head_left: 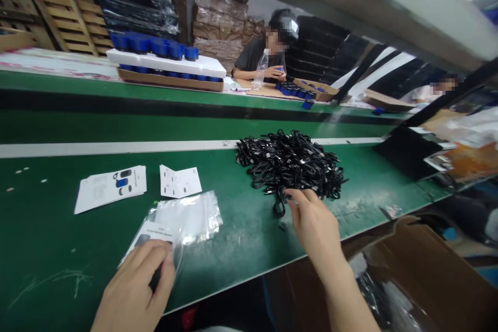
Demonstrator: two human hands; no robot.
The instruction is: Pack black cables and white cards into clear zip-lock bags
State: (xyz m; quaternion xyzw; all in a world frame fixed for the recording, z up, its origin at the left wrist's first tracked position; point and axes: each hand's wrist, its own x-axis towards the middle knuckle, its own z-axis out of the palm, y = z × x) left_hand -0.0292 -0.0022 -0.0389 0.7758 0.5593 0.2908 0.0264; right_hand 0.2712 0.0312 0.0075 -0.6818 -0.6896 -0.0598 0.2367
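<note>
My left hand (136, 285) grips the edge of a clear zip bag (155, 251) holding a printed card, and a dark item shows under my fingers. More clear plastic bags (187, 217) lie just beyond it on the green workbench (58, 249). My right hand (313, 223) reaches the front of a heap of black cables (290, 163), its fingertips on the coils. One cable loop (279, 208) hangs near those fingers, but I cannot tell whether they grip it.
Two printed leaflets (111, 189) (180, 181) lie left of the cables. An open cardboard box (420, 280) sits below the bench's front edge at right. Across the bench, a co-worker (259, 59) handles small blue items near a white foam tray (165, 65). A shelf edge (389, 5) crosses overhead.
</note>
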